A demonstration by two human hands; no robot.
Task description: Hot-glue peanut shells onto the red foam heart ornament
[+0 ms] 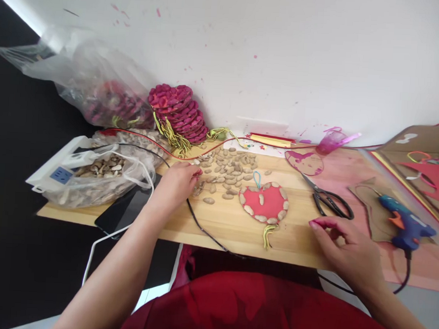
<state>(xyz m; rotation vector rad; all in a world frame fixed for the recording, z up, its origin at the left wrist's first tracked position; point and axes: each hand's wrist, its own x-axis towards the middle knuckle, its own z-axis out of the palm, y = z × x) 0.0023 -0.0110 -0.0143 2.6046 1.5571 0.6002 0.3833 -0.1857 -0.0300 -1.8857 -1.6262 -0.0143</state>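
A red heart (268, 201) lies on the wooden table (208, 223), edged with peanut shells, one more shell on its middle, a blue loop on top and yellow-green strings below. My left hand (181, 183) is at the left edge of the scattered peanut shells (229, 171), fingers bent together; what they hold, if anything, is too small to name. To the right of the heart, my right hand (343, 241) rests near the table's front edge with curled fingers, thumb and index tips close together. Whether anything is between them is hidden.
Black scissors (329, 198) and a blue glue gun (409, 223) lie at right. Stacked magenta hearts (180, 112) stand behind the shells. A power strip (61, 167), a bag of shells (103, 182) and a phone (127, 211) are at left. Cables cross the table.
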